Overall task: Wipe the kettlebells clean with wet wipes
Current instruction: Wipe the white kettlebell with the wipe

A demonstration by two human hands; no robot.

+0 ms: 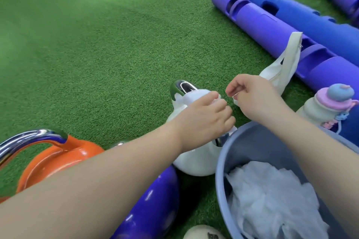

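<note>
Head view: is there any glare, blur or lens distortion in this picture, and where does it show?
Head view: bright glare sits on the chrome handle of the white kettlebell and on the orange kettlebell handle; the wide lens bends the purple tubes and stretches the near forearms; the far turf at the top looks soft, with a pale light patch; the left hand is sharp.

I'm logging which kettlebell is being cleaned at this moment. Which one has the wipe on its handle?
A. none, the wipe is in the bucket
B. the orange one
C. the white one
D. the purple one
C: the left hand presses a white wet wipe onto the chrome handle of the white kettlebell, while the orange kettlebell and purple kettlebell sit untouched nearer the camera.
</note>
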